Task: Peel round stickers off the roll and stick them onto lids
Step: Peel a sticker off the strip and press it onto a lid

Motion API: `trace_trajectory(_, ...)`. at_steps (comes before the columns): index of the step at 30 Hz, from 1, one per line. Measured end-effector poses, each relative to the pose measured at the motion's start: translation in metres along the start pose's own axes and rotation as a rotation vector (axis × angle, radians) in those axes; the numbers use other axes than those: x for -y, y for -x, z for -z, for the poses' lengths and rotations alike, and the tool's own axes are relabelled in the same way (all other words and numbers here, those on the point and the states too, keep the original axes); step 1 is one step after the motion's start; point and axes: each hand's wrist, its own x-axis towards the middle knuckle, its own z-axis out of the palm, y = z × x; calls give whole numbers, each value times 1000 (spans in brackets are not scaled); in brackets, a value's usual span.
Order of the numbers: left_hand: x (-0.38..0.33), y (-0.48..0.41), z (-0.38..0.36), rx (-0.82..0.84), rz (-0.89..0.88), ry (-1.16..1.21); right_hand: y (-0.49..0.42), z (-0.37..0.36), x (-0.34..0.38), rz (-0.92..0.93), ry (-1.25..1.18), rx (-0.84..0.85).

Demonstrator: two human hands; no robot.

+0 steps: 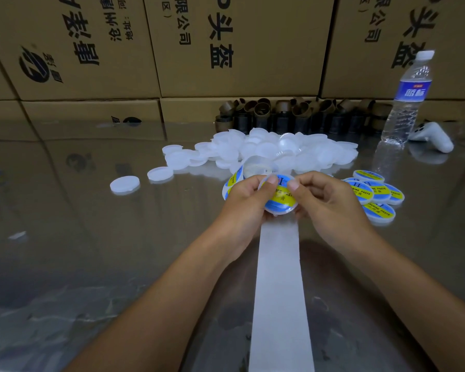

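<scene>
- Two hands meet at the centre of the table (91,237). The left hand (246,200) and right hand (325,200) each curl their fingers round one lid (275,208), and both thumbs press on its sticker (279,194).
- The sticker roll (232,183) sits at 9 o'clock of the lid, partly hidden by the left hand. Whether that hand also grips it cannot be told.
- The bare backing strip (279,277) runs from the lid to 6 o'clock.
- Plain lids (279,151) are heaped at 12 o'clock and labelled lids (373,191) lie at 3 o'clock.
- Risk: uneven thumb pressure may trap a crease or bubble, or leave the sticker off centre.
- Risk: the smooth lid may slip from the grip and skid on the glossy table.
- Risk: the loose strip may snag under a forearm and tug the roll.
- Risk: a sweep of the right arm may scatter the finished lids. The water bottle (408,95) at 2 o'clock stands well apart.
- Writing: the labelled lids read "…ERING PASTE" on a yellow band over blue, with a large "II" above.
- Writing: the cartons (226,49) at 12 o'clock show "头盔", "限公司" and "沧州".
- Writing: the bottle's blue label carries characters too small to read.
</scene>
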Motion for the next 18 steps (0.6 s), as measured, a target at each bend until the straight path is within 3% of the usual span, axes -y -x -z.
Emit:
trace_trajectory(3, -1, 1, 2, -1, -10, -43, 0, 0, 1, 20, 2, -17)
trace_trajectory(8, 0, 0, 4, -17, -28, -15, 2, 0, -1, 23, 22, 91)
trace_trajectory(18, 3, 0, 6, 56, -30, 35, -2, 1, -3, 20, -16, -75)
